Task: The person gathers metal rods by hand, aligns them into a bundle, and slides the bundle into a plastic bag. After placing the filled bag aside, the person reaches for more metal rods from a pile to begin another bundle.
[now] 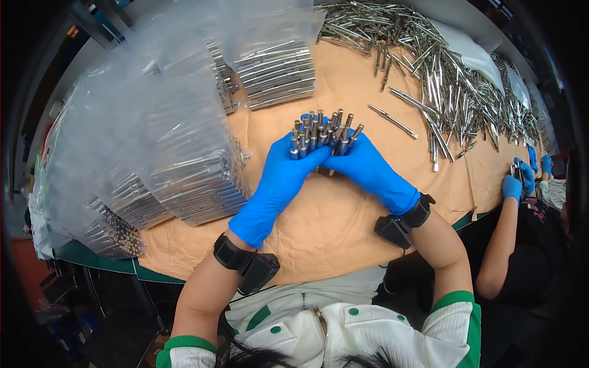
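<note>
Over there, above the desk (116, 265), the left hand (287, 164) and right hand (366, 167) meet, each grip clamped on one bundle of rods (319, 132). Around it, filled bags (190, 178) sit at eight and eleven o'clock, a loose pile (451, 86) at two, a single rod (393, 121) at three.

I'm seeing blue gloves (253, 218) covering the left hand (291, 165) and right hand (361, 164), with black straps (226, 252) carrying boxy black modules (260, 273). I'm also viewing a white, short-sleeved, zip-fronted top (377, 332) showing green cuffs (453, 300) and round green buttons (354, 311).
</note>
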The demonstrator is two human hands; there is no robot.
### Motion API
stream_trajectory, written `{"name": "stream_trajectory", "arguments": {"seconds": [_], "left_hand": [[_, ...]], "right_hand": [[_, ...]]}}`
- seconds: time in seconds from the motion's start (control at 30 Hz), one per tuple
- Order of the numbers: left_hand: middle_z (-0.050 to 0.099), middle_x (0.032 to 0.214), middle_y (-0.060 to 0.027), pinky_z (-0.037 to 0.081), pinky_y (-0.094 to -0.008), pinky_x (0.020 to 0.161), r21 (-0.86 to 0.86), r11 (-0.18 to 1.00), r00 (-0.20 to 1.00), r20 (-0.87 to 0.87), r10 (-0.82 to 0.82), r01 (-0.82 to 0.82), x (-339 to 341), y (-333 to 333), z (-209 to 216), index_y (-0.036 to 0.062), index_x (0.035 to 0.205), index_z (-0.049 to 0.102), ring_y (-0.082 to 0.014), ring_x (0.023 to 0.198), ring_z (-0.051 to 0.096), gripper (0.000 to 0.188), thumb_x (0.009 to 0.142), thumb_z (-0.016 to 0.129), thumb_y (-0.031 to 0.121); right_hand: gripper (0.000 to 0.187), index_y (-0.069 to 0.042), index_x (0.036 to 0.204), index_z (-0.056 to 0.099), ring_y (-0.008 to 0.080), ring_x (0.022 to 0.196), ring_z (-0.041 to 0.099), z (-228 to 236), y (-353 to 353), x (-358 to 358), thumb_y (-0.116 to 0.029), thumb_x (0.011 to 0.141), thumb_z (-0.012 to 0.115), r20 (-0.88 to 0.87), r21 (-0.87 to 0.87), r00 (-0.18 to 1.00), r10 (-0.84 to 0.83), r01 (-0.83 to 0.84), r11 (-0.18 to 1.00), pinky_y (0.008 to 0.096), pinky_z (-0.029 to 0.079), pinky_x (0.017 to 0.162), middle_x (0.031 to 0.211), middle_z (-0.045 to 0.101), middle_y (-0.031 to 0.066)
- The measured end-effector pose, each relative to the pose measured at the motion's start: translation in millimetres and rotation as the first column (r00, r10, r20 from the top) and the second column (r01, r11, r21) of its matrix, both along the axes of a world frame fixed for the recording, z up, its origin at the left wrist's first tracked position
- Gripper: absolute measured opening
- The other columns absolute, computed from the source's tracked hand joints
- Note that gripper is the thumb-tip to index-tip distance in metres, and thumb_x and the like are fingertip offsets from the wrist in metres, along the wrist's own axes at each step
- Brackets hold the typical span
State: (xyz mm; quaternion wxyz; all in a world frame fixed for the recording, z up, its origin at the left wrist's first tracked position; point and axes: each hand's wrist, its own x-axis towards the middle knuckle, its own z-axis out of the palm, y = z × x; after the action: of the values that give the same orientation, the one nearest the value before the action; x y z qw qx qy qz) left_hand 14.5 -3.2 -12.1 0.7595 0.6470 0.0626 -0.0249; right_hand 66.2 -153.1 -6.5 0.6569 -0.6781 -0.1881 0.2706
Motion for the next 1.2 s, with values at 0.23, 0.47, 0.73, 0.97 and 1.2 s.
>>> {"name": "stream_trajectory", "arguments": {"seconds": [0.23, 0.47, 0.73, 0.97, 1.2], "left_hand": [[0.063, 0.088, -0.0077, 0.049, -0.0242, 0.064, -0.233, 0.97, 0.993, -0.106, 0.049, -0.073, 0.3, 0.0, 3.7, 0.0001, 0.101, 0.059, -0.0131, 0.074, 0.06, 0.026, 0.076, 0.063, 0.008], [0.062, 0.09, -0.0104, 0.053, -0.0266, 0.058, -0.384, 0.913, 0.962, -0.271, 0.029, -0.136, -0.7, 3.6, 20.5, -0.0018, 0.103, 0.057, -0.0166, 0.071, 0.062, 0.027, 0.077, 0.061, 0.007], [0.062, 0.085, -0.011, 0.054, -0.0275, 0.055, -0.359, 0.914, 0.942, -0.329, 0.066, -0.189, 1.0, 6.9, 7.8, -0.0022, 0.097, 0.057, -0.0179, 0.07, 0.063, 0.023, 0.076, 0.062, 0.006], [0.062, 0.085, -0.0116, 0.054, -0.0285, 0.054, -0.338, 0.925, 0.944, -0.323, 0.059, -0.174, 2.4, 6.4, 9.3, -0.0024, 0.098, 0.057, -0.0184, 0.069, 0.063, 0.024, 0.075, 0.062, 0.005], [0.062, 0.085, -0.0118, 0.054, -0.0305, 0.054, -0.384, 0.911, 0.962, -0.27, 0.046, -0.151, 0.1, 3.1, 6.6, -0.0029, 0.099, 0.057, -0.0194, 0.068, 0.063, 0.026, 0.075, 0.063, 0.005]], "right_hand": [[0.037, 0.0, 0.115, 0.05, 0.0184, 0.087, 0.06, 2.7, 1.4, 5.3, 0.0, 0.078, 0.057, -0.49, 0.335, 0.862, 0.132, 0.046, 0.941, 0.0313, 0.049, 0.081, 0.107, 0.057, 0.0118], [0.044, 0.002, 0.121, 0.043, 0.0229, 0.095, 0.058, 0.5, -3.6, 9.7, 0.002, 0.079, 0.054, -0.597, 0.39, 0.774, 0.213, 0.048, 0.92, 0.0353, 0.049, 0.083, 0.109, 0.055, 0.0148], [0.042, 0.004, 0.12, 0.043, 0.0257, 0.097, 0.057, 8.2, -6.7, 5.1, 0.004, 0.079, 0.05, -0.708, 0.367, 0.68, 0.191, 0.123, 0.922, 0.0387, 0.048, 0.085, 0.111, 0.054, 0.0166], [0.036, 0.004, 0.116, 0.046, 0.0259, 0.096, 0.058, 2.9, -8.8, 6.1, 0.002, 0.08, 0.05, -0.696, 0.421, 0.684, 0.218, 0.142, 0.896, 0.0393, 0.048, 0.085, 0.108, 0.056, 0.0159], [0.031, 0.003, 0.111, 0.05, 0.0229, 0.089, 0.06, 1.1, -5.0, 1.1, 0.0, 0.081, 0.052, -0.69, 0.416, 0.696, 0.201, 0.153, 0.896, 0.0361, 0.051, 0.078, 0.101, 0.058, 0.0139]]}}
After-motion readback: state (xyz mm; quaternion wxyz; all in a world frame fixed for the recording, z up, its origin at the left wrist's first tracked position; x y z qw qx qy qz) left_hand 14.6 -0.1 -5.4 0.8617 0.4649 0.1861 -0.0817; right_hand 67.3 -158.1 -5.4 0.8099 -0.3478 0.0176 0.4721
